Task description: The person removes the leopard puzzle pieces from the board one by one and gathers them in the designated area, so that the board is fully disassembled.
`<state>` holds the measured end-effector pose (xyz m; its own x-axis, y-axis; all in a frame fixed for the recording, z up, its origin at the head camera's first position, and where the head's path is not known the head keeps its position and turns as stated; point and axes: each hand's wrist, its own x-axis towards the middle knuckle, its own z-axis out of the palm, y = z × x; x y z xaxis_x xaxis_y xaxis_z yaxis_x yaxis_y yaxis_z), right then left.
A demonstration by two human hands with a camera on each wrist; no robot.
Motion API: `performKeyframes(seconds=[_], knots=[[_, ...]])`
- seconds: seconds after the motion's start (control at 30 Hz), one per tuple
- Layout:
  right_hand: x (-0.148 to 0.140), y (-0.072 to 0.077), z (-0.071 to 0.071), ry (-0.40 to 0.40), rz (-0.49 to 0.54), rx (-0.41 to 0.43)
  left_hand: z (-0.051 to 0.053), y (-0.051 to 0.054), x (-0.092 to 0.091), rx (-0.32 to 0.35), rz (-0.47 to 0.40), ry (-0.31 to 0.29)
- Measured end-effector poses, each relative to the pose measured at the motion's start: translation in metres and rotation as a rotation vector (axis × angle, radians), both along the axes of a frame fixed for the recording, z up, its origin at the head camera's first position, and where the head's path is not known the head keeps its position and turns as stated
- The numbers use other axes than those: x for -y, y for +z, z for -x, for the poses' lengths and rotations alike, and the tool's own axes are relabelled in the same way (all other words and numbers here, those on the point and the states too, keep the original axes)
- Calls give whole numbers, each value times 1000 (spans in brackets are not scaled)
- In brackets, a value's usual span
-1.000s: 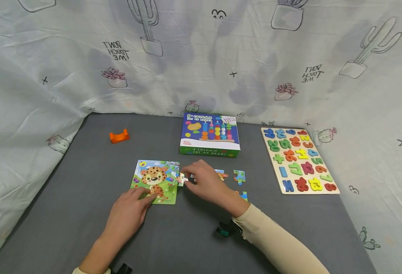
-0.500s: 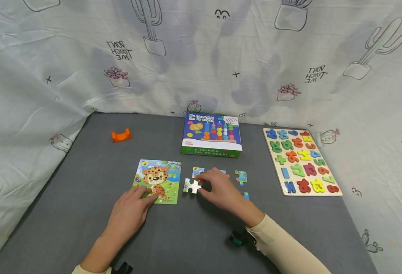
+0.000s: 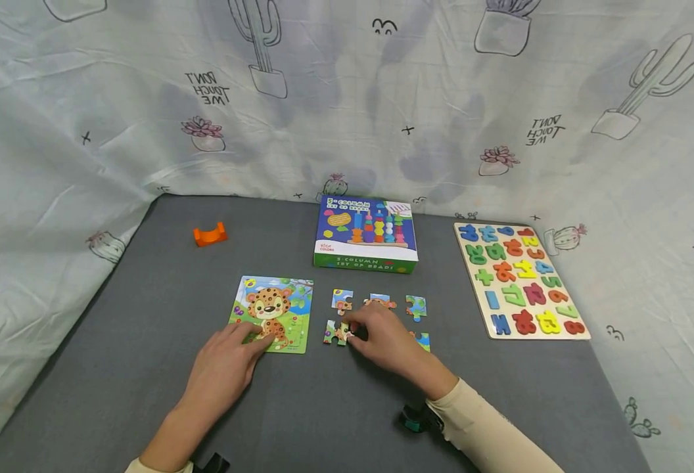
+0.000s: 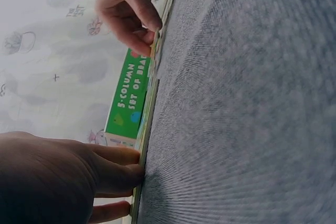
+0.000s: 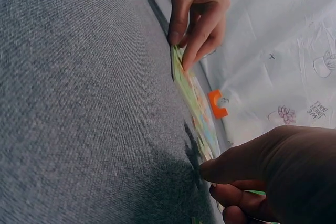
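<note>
A square leopard picture board (image 3: pixel 296 315) lies on the grey table, and the left hand (image 3: pixel 223 361) rests its fingertips on the lower left part of it. To its right the right hand (image 3: pixel 388 335) pinches a puzzle piece (image 3: pixel 340 334) between thumb and fingers, low at the table just below an upper-left piece (image 3: pixel 342 299). Two more pieces, a top-middle one (image 3: pixel 380 299) and a top-right one (image 3: pixel 416 307), lie in that row. A lower-right piece (image 3: pixel 422 340) is partly hidden by the right hand. In the right wrist view, the left hand (image 5: pixel 199 14) touches the board.
Behind the pieces stands a blue and green bead-set box (image 3: pixel 365 233). A wooden letter board (image 3: pixel 477 299) lies at the right, and an orange curved block (image 3: pixel 209 234) at the back left. A patterned cloth (image 3: pixel 347 98) hangs behind the table.
The right hand has moved right, away from the leopard board's edge, with the piece, then slightly down to the table. The left hand has stayed on the board.
</note>
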<state>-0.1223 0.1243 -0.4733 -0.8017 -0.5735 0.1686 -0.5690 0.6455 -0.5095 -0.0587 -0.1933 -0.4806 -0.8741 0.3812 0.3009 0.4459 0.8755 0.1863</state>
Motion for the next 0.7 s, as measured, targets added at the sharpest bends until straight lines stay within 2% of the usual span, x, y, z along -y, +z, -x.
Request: performKeyframes(seconds=[0.27, 0.7], knots=[[-1, -3, -1, 5, -2, -1, -1, 2, 0, 9, -9, 5], [-2, -6, 2, -4, 13, -20, 0, -3, 2, 2, -24, 3]])
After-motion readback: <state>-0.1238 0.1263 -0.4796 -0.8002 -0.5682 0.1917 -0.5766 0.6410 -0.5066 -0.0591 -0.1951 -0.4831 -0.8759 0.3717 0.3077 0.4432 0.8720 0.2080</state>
